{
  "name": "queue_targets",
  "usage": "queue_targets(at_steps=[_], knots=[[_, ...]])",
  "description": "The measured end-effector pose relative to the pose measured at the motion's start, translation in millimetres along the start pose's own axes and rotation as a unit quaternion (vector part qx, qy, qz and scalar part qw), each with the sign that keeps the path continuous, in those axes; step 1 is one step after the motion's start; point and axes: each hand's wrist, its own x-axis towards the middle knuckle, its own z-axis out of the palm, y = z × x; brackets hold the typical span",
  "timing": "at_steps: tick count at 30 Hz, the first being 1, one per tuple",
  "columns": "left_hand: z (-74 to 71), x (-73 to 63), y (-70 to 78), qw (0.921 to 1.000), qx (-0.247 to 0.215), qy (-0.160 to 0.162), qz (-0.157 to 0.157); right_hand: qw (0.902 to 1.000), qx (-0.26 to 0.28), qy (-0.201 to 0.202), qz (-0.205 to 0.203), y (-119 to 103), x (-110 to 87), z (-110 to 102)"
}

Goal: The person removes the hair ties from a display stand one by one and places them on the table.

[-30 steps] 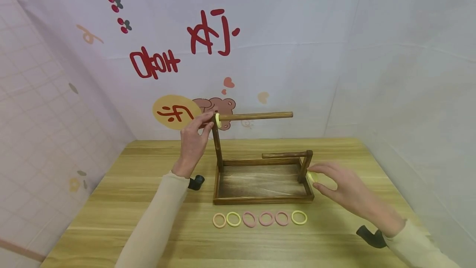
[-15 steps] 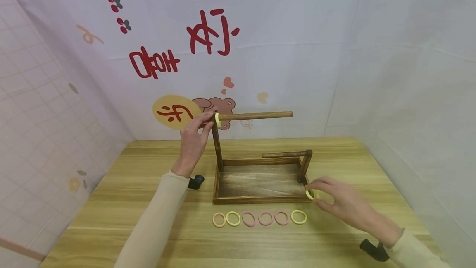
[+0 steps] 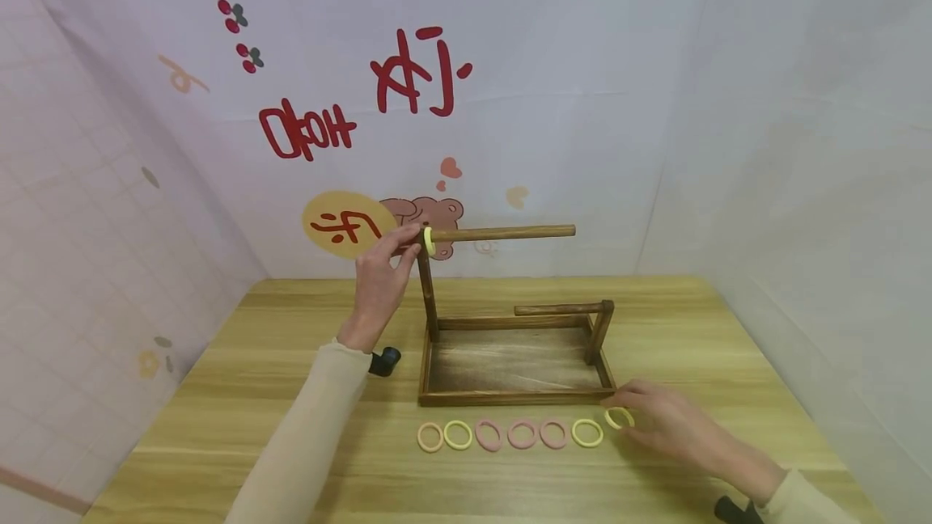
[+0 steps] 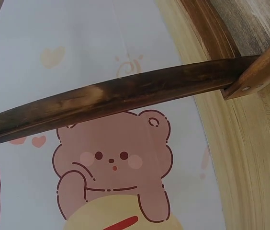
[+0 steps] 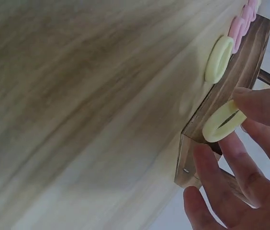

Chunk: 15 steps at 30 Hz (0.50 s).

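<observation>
A dark wooden rack [image 3: 518,398] with a shallow tray base stands on the table. From its tall left post [image 3: 428,289] a long rod [image 3: 510,232] runs right, with a yellow ring [image 3: 430,242] around it against the post. My left hand [image 3: 382,281] holds the top of that post between thumb and fingers; only fingertips show in the left wrist view. Off the rack's front right corner, my right hand [image 3: 673,427] pinches another yellow ring [image 5: 222,122] between thumb and index finger. This ring is tilted, apart from the row of rings.
In front of the rack lies a row of rings: orange [image 3: 430,437], yellow [image 3: 458,435], several pink [image 3: 522,433], then yellow [image 3: 587,433]. A shorter rod [image 3: 559,309] points left from the rack's low right post [image 3: 600,331]. A printed cloth [image 3: 568,103] hangs behind.
My right hand has brought its yellow ring down and toward me, from beside the low right post to near the row's right end. The left hand has kept its place at the tall post.
</observation>
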Motion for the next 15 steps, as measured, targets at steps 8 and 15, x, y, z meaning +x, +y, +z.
queue_targets(at_steps=[8, 15], knots=[[2.2, -0.7, -1.2, 0.9998, 0.003, 0.011, 0.013, 0.9986, 0.004, -0.041, 0.032, 3, -3.3, 6], [2.1, -1.9, -2.6, 0.9997, 0.002, 0.017, 0.017, 0.9973, 0.009, -0.055, 0.047, 3, -4.1, 11]])
